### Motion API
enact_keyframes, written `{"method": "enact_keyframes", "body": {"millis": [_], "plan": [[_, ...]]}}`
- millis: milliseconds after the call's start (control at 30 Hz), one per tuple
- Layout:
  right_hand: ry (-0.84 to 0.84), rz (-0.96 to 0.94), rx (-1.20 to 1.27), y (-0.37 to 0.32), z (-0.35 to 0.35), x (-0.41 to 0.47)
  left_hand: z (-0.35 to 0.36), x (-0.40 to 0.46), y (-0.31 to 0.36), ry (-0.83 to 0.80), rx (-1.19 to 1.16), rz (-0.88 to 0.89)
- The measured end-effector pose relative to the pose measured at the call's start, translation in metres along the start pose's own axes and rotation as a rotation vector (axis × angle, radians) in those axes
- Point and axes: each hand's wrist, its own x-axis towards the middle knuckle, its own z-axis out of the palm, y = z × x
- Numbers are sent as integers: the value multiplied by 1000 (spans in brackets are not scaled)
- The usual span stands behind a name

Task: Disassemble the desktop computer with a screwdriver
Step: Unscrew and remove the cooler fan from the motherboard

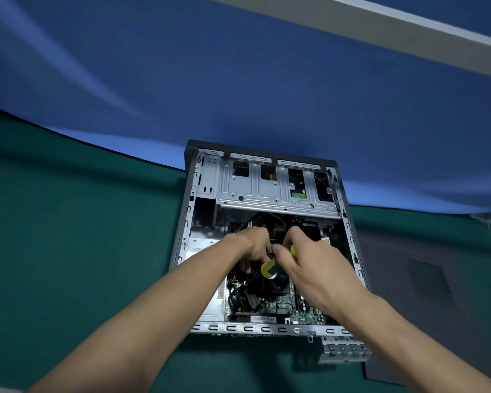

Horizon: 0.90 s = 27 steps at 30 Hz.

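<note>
1. Working inside the open desktop computer (267,239), which lies on its side on the green desk (68,222), I have both hands meeting over the middle of the case, above the cooler fan (270,282).
2. My right hand (309,262) curls round the yellow-and-green screwdriver (268,268); its handle pokes out just under my fingers (281,252), and its tip I cannot see.
3. My left hand (253,245) has its fingers bent down beside the handle, pinching something too hidden to name.
4. If the tip rides out of its screw, it could gouge the motherboard (289,310) just below my fingers.
5. A freed screw could drop among the cables (236,296) below my left hand and be lost.
6. Leaning too hard could bend the fan blades directly beneath.
</note>
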Motion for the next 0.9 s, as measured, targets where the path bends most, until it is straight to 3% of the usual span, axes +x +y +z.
{"method": "enact_keyframes", "body": {"millis": [100, 233, 367, 500, 633, 767, 900], "plan": [[-94, -52, 55, -1, -4, -1, 0, 2, 0, 20, 16, 1], [-38, -15, -88, 0, -9, 1, 1, 4, -2, 28, 25, 5], [-110, -90, 10, -3, -6, 0, 2, 4, -1, 38, 36, 25], [-12, -29, -147, -6, -5, 1, 2, 2, -2, 44, 60, 28], [-191, -62, 93, -5, -8, 2, 4, 3, -1, 58, 62, 21], [-38, 20, -199, 0, -5, 2, 3, 5, -2, 26, 51, 31], [-92, -111, 19, 4, -7, 2, 5, 5, -2, 49, 32, 14]]}}
